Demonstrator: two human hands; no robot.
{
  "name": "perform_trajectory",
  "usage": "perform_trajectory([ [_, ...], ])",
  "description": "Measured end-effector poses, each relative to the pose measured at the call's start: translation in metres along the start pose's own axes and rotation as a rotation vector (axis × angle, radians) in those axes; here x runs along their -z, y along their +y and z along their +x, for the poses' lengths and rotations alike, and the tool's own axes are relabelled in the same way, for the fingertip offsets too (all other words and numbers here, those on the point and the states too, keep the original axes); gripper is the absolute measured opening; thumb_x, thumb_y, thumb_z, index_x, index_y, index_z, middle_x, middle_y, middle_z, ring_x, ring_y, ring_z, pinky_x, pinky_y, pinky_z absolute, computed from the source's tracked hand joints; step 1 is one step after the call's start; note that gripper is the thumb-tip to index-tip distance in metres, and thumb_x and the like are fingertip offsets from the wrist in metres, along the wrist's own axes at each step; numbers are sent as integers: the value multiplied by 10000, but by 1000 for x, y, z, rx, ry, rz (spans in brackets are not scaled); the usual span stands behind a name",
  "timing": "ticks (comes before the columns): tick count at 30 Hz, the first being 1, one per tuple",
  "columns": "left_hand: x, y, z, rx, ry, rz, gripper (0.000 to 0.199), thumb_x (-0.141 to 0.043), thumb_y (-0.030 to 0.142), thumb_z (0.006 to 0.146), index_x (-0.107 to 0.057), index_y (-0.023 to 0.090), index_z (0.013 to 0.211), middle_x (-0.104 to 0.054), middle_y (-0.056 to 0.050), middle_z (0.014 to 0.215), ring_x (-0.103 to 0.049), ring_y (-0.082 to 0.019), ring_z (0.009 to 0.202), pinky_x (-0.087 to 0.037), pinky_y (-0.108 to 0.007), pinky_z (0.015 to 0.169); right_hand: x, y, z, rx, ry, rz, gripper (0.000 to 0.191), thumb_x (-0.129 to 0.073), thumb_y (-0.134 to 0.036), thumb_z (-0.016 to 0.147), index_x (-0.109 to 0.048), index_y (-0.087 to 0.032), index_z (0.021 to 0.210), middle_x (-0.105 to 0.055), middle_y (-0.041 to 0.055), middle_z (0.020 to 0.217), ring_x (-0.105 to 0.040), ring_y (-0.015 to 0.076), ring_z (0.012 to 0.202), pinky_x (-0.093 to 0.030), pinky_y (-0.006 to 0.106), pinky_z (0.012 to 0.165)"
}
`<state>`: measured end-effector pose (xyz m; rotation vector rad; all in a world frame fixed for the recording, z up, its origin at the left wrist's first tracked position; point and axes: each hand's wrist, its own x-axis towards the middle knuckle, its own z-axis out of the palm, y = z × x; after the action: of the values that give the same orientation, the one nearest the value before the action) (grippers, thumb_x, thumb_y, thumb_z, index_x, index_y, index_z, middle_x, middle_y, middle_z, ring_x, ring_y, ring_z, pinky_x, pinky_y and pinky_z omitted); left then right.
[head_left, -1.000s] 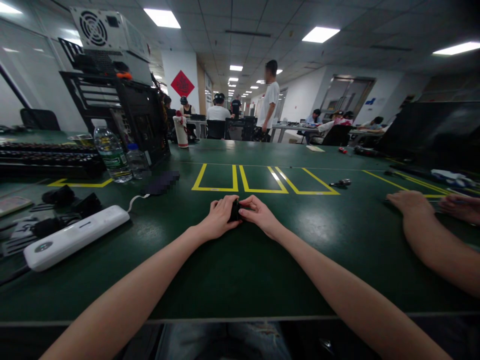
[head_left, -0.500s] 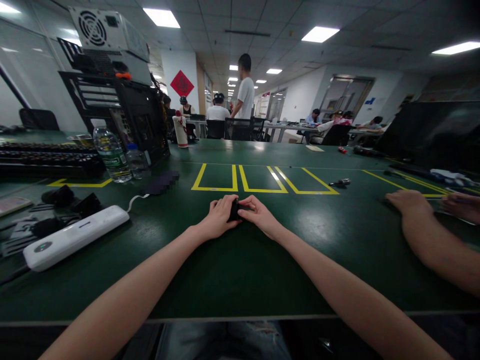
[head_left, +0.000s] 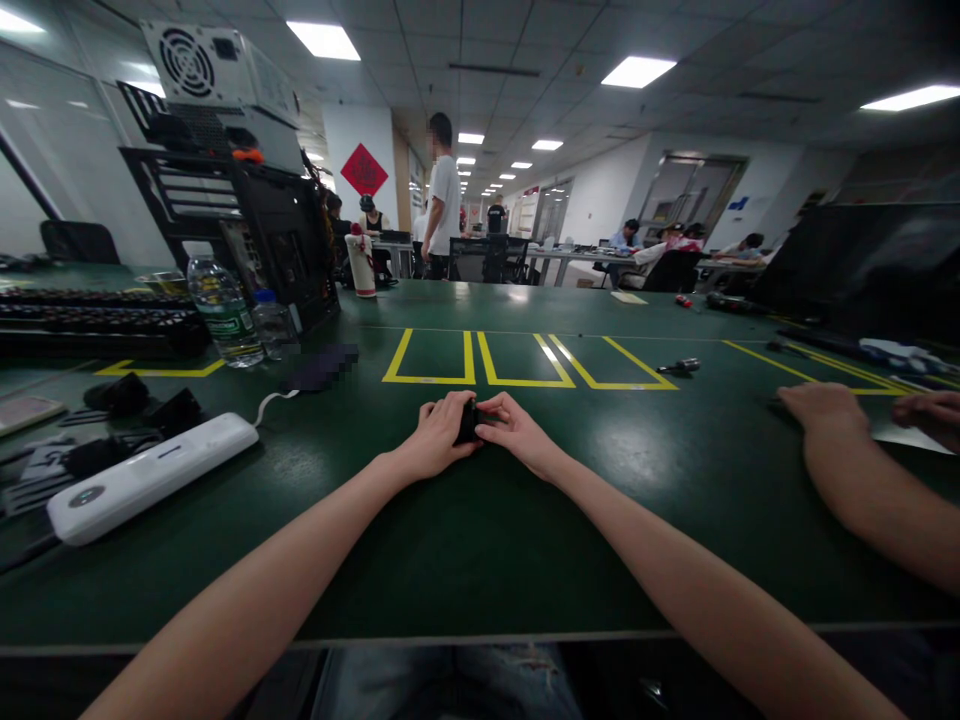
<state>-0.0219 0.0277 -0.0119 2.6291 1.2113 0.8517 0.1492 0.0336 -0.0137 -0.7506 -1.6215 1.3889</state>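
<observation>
Between my two hands, low over the green table (head_left: 465, 560), is a small black object (head_left: 467, 424), mostly covered by fingers, so its kind cannot be made out. My left hand (head_left: 441, 432) is closed around its left side, with the back of the hand upward. The thumb and fingertips of my right hand (head_left: 517, 432) pinch at its right edge. Just beyond the hands, strips of yellow tape (head_left: 525, 382) mark open-sided boxes on the tabletop.
At left lie a white power strip (head_left: 154, 478), black adapters, a water bottle (head_left: 225, 310) and a smaller bottle, before a black computer case (head_left: 281, 235). A dark screwdriver-like tool (head_left: 679, 367) lies right of the tape. A co-worker's arm (head_left: 862, 460) rests at far right.
My hands stay in almost the same place around the black object. In the background, a standing person has moved left. At far right, the co-worker's farther hand has shifted slightly.
</observation>
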Motion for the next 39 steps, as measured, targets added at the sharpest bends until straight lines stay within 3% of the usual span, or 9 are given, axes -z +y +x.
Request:
perform_trajectory([
  [4,0,0,0,-2,0,7,554,-527,312,734,-231,216,1192,-387,-92,1162,-411,-249,1058,-284,-438,874,-1,2,2,19,20,-13,246,-597,-245,676,-467,-211,882,-527,8,938,-532,134,878,-424,339,818],
  [14,-1,-1,0,7,-7,4,572,-543,263,713,-229,231,1191,-383,-83,1168,-403,-252,1065,-271,-441,883,1,4,2,22,-36,52,385,-653,-150,594,-446,-216,912,-504,8,1029,-506,155,996,-377,361,907],
  [22,0,0,0,3,0,9,550,-532,304,727,-240,221,1185,-384,-88,1164,-409,-253,1056,-279,-442,879,-1,6,3,9,39,4,277,-614,-206,652,-459,-220,881,-517,6,966,-533,152,927,-419,353,842],
  [27,0,1,0,14,-3,3,556,-532,290,726,-235,225,1191,-389,-88,1161,-411,-254,1057,-281,-447,876,-3,0,2,23,-5,17,360,-590,-143,654,-451,-229,974,-484,20,1076,-489,161,1026,-378,362,911],
  [31,1,1,0,18,-7,-9,551,-523,292,732,-232,228,1195,-387,-90,1161,-409,-255,1060,-285,-445,872,-3,0,-1,44,-18,17,336,-578,-115,651,-443,-209,944,-486,24,1071,-479,161,1041,-380,355,909],
  [35,2,0,0,50,-24,-23,551,-512,325,734,-230,225,1197,-388,-91,1160,-418,-255,1051,-301,-444,855,-1,7,0,4,48,-66,296,-576,-132,656,-429,-194,905,-508,21,990,-539,152,935,-424,356,842],
  [39,1,-5,1,152,-64,-41,578,-504,378,726,-224,212,1203,-388,-102,1167,-419,-267,1055,-341,-438,814,1,10,0,-49,107,-300,288,-557,-156,680,-444,-174,945,-527,44,982,-554,150,898,-430,362,832],
])
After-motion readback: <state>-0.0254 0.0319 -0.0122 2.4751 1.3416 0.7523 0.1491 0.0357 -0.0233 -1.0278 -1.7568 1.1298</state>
